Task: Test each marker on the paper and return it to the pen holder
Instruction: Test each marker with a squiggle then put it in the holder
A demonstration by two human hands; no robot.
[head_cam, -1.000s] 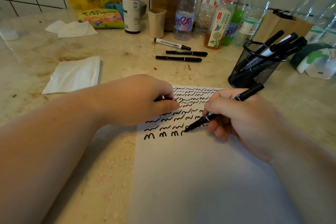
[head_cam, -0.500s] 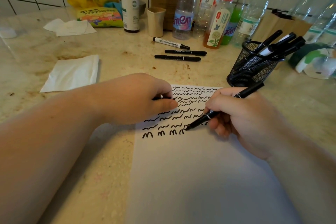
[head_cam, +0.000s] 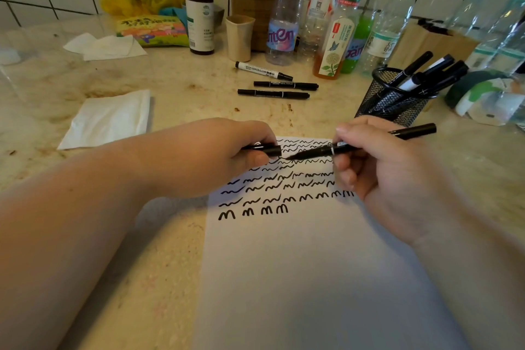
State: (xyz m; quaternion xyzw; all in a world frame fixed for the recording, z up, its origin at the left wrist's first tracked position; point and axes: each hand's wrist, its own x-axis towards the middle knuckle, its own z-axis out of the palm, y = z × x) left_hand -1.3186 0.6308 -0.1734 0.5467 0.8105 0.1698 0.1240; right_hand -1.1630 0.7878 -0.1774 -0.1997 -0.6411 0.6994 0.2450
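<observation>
A white paper (head_cam: 306, 264) lies on the counter, its upper part covered with black squiggles. My right hand (head_cam: 377, 176) grips a black marker (head_cam: 315, 151) held level above the paper, tip pointing left. My left hand (head_cam: 216, 156) holds the marker's black cap (head_cam: 265, 148), its mouth just short of the tip. A black mesh pen holder (head_cam: 389, 99) with several markers stands behind my right hand. Three more markers lie on the counter: one white (head_cam: 262, 70) and two black (head_cam: 285, 85) (head_cam: 272, 93).
A row of plastic bottles (head_cam: 282, 11), a dark spray bottle (head_cam: 199, 14), a beige cup (head_cam: 239, 37) and a cardboard box line the tiled wall. White tissues (head_cam: 108, 119) lie at left, a snack bag (head_cam: 153, 30) behind them. A green-white object (head_cam: 483, 96) sits at right.
My right hand lifted the marker off the paper and turned it level toward the cap. My left hand raised the cap to meet the tip. More squiggles show in the lower rows.
</observation>
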